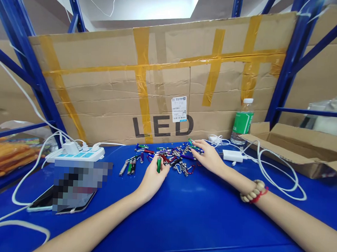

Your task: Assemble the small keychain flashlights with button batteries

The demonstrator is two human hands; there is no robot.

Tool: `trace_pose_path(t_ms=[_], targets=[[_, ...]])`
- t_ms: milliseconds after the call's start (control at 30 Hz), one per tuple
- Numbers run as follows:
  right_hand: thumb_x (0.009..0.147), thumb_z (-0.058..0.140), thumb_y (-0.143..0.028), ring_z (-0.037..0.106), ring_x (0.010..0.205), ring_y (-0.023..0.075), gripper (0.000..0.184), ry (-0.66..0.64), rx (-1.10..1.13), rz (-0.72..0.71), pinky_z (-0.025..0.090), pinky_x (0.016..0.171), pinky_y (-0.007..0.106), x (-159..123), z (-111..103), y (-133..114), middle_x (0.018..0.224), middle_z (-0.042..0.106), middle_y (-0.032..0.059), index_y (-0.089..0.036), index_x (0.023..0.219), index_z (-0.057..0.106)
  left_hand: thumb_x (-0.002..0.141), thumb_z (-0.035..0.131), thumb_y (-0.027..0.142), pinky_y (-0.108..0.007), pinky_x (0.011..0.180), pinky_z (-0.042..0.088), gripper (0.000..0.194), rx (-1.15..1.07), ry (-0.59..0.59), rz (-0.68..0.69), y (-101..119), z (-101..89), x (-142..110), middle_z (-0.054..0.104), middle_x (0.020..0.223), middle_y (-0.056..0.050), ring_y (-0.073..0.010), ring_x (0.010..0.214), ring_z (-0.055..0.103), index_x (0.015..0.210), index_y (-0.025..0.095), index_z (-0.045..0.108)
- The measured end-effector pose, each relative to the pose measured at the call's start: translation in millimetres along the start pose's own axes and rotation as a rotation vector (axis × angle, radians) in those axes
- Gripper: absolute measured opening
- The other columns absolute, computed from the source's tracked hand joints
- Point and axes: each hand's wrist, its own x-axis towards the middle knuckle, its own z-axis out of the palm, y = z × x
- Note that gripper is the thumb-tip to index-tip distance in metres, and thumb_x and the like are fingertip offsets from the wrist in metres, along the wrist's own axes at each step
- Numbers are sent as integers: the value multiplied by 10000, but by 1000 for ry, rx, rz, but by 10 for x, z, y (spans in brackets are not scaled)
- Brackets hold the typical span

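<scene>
My left hand [154, 178] is closed around a small green metal tube [159, 165] that looks like a keychain flashlight, held upright at the near side of a pile. My right hand [209, 156] reaches over the pile's right side, its fingertips pinched on a small green and silver piece [190, 141], too small to name surely. Between and beyond my hands lies the pile of loose metal parts [181, 151], with colored tubes, clips and silver pieces. Left of it, several joined tubes with clips [130, 167] lie side by side, silver, green and black.
A white power strip [79, 155] and phones [65, 199], partly blurred, lie at left among white cables. On the right are a white adapter [232, 155], a green-labelled bottle [243, 123] and an open carton [302, 163]. A taped cardboard sheet [110, 96] stands behind the blue table [180, 224].
</scene>
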Motion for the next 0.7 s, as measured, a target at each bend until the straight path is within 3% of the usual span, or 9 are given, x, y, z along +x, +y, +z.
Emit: trace_pose_path(t_ms=[67, 200, 333, 700], targets=[[838, 456, -221, 571, 1001, 205, 280, 47, 118, -135, 455, 895, 358, -32, -16, -178, 1097, 601, 92, -163, 1061, 614, 791, 497, 350, -180, 446, 282, 238, -83, -26, -3, 21, 12, -10, 419, 566, 81, -63, 453, 355, 718, 205, 323], [846, 448, -198, 588, 983, 191, 261, -49, 144, -397, 487, 865, 333, -137, -34, -505, 1080, 615, 89, -164, 1041, 619, 810, 464, 410, -159, 392, 236, 269, -212, -126, -16, 82, 43, -36, 450, 578, 81, -39, 406, 343, 740, 205, 306], [847, 434, -159, 595, 965, 175, 233, -157, 127, -565, 511, 817, 299, -221, -22, -641, 1072, 619, 91, -162, 965, 635, 782, 464, 478, -147, 355, 231, 314, -240, -144, -42, 115, 64, -40, 459, 586, 76, -35, 388, 365, 761, 197, 325], [841, 443, -152, 561, 1025, 178, 292, -129, 114, -684, 493, 863, 317, -228, -17, -603, 1166, 585, 98, -142, 1093, 588, 814, 423, 475, -136, 334, 240, 289, -139, -89, -31, 17, 48, -19, 446, 433, 98, -40, 308, 314, 770, 208, 319]])
